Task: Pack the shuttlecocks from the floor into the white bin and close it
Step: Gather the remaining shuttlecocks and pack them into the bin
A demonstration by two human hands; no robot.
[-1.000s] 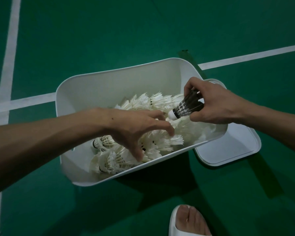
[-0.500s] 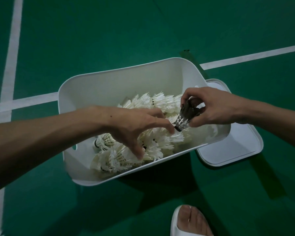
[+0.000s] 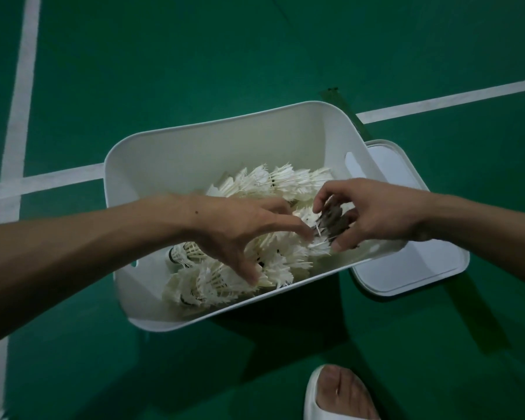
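The white bin stands open on the green court floor, holding several white feather shuttlecocks in a heap. My left hand reaches into the bin from the left with fingers spread, resting on the white shuttlecocks and gripping none. My right hand comes in over the bin's right wall and pinches a dark-feathered shuttlecock, pressing it down among the white ones. The bin's white lid lies flat on the floor just right of the bin.
White court lines cross the green floor behind and left of the bin. A foot in a white slipper stands at the bottom edge, near the bin. A bit of white feather shows at the bottom left corner.
My right hand has carried the dark shuttlecock down from above the bin's rim into the heap, turning it tip-down. My left hand has stayed spread on the white shuttlecocks.
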